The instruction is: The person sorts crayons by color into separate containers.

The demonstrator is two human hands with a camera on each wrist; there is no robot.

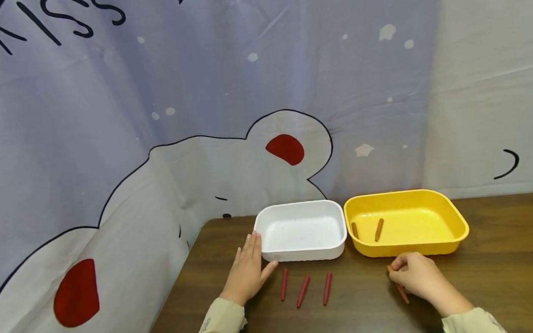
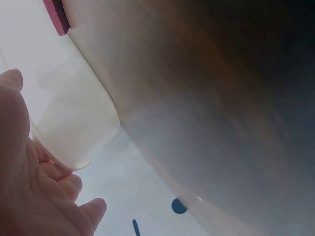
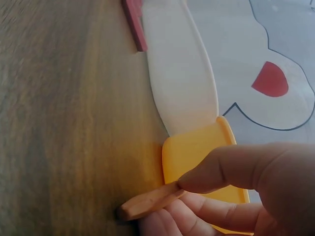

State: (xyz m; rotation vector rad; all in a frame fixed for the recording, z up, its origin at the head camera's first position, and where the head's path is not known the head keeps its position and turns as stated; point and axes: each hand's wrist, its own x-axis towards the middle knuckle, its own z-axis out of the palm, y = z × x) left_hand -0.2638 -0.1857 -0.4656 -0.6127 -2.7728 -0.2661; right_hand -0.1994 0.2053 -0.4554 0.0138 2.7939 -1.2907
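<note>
My right hand [image 1: 417, 277] pinches an orange-brown crayon-like stick [image 3: 150, 201] between thumb and fingers, just in front of the yellow tub [image 1: 450, 246]. Two similar brown sticks [image 1: 379, 230] are inside that tub, toward its left. With its fingers out straight, my left hand [image 1: 247, 272] touches the left side of the white tub [image 1: 304, 255]. No stick shows inside the white tub. In front of it three dark red sticks lie on the table: a left one [image 1: 284, 284], a middle one [image 1: 303, 291] and a right one [image 1: 327, 288].
Both tubs stand side by side toward the back of the brown wooden table [image 1: 358, 313]. Behind them hangs a printed curtain [image 1: 230, 174], close to the table's back edge and along its left side.
</note>
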